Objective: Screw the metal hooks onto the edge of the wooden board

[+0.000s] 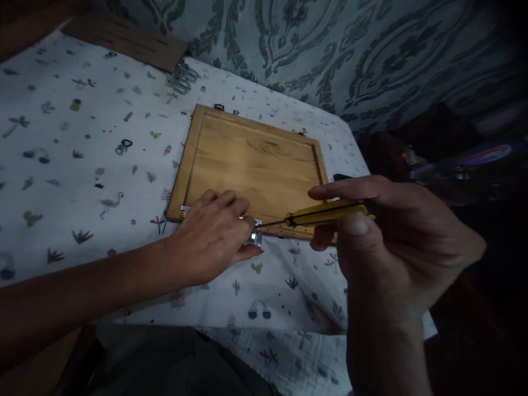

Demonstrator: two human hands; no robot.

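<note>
A framed wooden panel [251,159] lies flat on the patterned tablecloth. At its near edge my left hand [208,236] is closed, thumb and forefinger around a shiny metal fitting [254,237] whose exact kind is partly hidden. My right hand [383,236] grips a yellow and black screwdriver [325,213], its thin shaft pointing left. The tip meets the fitting or lies very near it, beside my left fingers. Small dark holes show along the panel's near rim, and another metal piece [185,209] peeks out left of my left hand.
Dark clasps [219,107] sit along the panel's far edge. A brown flat board [127,43] and a cluster of grey metal loops [181,77] lie at the back left. Behind the table rises a patterned wall [297,49]; a plastic bottle [466,162] is at the right.
</note>
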